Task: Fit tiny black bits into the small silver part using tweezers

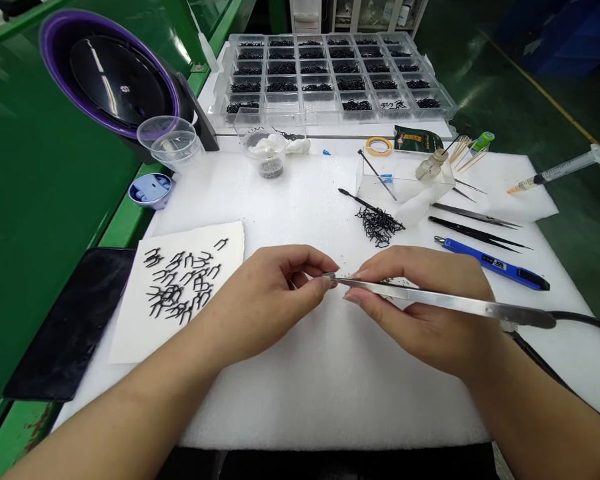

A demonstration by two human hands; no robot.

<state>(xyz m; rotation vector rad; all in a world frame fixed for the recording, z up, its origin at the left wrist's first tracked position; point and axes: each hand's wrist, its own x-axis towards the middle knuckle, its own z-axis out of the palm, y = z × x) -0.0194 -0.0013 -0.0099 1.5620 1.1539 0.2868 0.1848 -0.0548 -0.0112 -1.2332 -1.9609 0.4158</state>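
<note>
My right hand [430,300] is closed around silver metal tweezers [445,305], whose tips point left. At those tips, my left hand [265,300] pinches a tiny greyish piece [331,275] between thumb and forefinger; its exact kind is too small to tell. Loose black bent pieces [379,227] lie in a heap just beyond my right hand. Left of my left hand, more black forked pieces [180,280] are spread over a white square pad [130,333]. Tiny dark bits lie on the white foam surface [330,393] behind the tweezers, partly hidden by my right hand.
A clear compartment box [320,115] of black pieces stands at the back. To the right lie dark tweezers [475,233], a blue cutter knife [495,263] and a syringe [565,167]. A purple-rimmed fan-like device [115,73], clear cups [173,143] and a black tablet [70,327] are left.
</note>
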